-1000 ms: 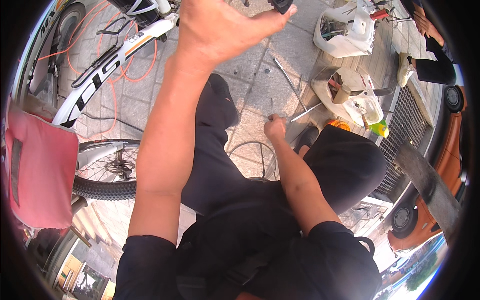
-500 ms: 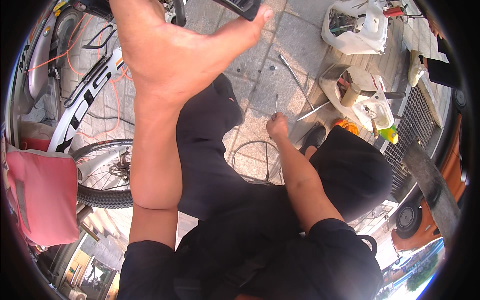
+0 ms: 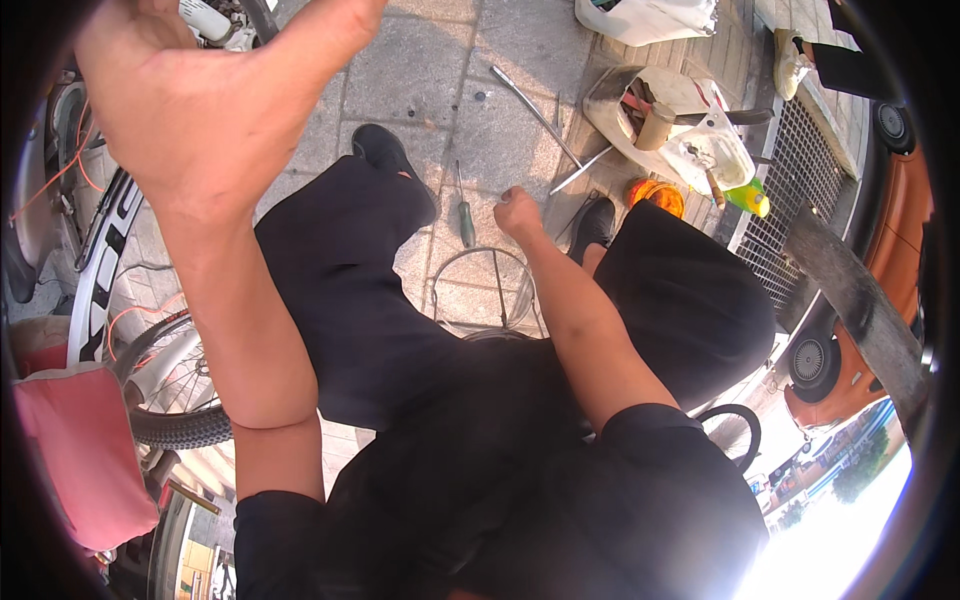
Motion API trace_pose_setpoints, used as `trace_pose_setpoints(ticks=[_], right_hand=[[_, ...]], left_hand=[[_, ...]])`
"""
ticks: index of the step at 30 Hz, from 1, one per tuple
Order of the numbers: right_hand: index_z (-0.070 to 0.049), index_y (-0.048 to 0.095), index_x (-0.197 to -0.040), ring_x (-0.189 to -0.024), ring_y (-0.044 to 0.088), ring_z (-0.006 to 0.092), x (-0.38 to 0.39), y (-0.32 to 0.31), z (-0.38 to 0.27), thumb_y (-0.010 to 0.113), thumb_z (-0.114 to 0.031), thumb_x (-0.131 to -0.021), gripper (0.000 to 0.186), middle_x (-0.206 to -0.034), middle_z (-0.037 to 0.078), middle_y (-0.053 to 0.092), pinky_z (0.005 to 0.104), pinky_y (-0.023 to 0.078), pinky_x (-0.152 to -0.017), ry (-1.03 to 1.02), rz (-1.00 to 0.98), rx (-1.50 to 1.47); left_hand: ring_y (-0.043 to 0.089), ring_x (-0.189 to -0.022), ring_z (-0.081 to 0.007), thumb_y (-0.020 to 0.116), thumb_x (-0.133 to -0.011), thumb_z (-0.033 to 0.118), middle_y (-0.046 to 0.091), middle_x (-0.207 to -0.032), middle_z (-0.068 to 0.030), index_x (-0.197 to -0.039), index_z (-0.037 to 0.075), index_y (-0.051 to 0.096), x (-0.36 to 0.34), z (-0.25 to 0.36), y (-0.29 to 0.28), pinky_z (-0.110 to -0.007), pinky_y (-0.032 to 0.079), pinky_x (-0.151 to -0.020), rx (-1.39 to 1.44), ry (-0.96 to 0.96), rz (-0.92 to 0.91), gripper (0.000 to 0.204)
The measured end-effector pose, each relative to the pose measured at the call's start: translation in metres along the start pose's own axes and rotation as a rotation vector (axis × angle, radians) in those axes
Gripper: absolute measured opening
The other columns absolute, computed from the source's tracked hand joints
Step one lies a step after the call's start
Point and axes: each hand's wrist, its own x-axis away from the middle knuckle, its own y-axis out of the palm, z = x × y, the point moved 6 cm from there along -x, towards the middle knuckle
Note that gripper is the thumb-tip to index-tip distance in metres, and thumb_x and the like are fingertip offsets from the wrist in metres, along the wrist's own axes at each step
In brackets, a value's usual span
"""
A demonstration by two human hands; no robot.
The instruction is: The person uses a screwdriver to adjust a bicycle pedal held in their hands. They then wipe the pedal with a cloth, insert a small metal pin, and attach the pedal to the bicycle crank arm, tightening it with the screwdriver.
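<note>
Lying on the paving: a slim screwdriver with a dark green handle and thin metal shaft sat between your feet, its tip away from you and its handle end near a thin dark metal ring.
Screwdriver risk: it could have rolled or been kicked, because it lay loose between your black left shoe and black right shoe.
Knuckle risk: your right hand could have nudged the handle sideways, since it hovered just beside it.
Right hand: your right hand was curled inward, apart from the screwdriver; how tightly it was closed, and whether it hid anything small, you could not tell.
Left hand: your left hand was raised close to the camera, thumb spread wide; its fingers ran past the upper edge, so their opening and any hold could not be told.
Rod risk: a long silver metal rod lay farther out, where a careless step could have slipped on it.
</note>
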Motion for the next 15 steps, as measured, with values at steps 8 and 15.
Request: trace_pose_setpoints(ticks=[8,15], right_hand=[[-0.002,0.073,-0.131,-0.123,0.07,0.0435,0.018,-0.083,-0.042,0.067,-0.03,-0.092,0.049,-0.124,0.029,0.074,0.047,0.054,-0.107,-0.227,-0.197,0.225],[0.0,0.068,-0.128,-0.104,0.074,0.0407,0.197,-0.324,-0.176,0.066,-0.02,-0.101,0.034,-0.118,0.027,0.072,0.0476,0.058,-0.094,-0.67,0.169,0.177]], left_hand=[[0.062,-0.132,-0.036,0.094,-0.075,0.03,0.063,-0.143,-0.0216,-0.154,0.008,0.049,0.084,-0.065,0.043,-0.044,0.049,-0.114,-0.564,-0.784,-0.282,0.094],[0.041,-0.154,-0.0319,0.094,-0.072,0.04,0.046,-0.162,-0.0153,-0.167,0.006,0.036,0.282,-0.133,0.155,-0.049,0.031,-0.124,-0.706,-1.185,-0.751,0.116]])
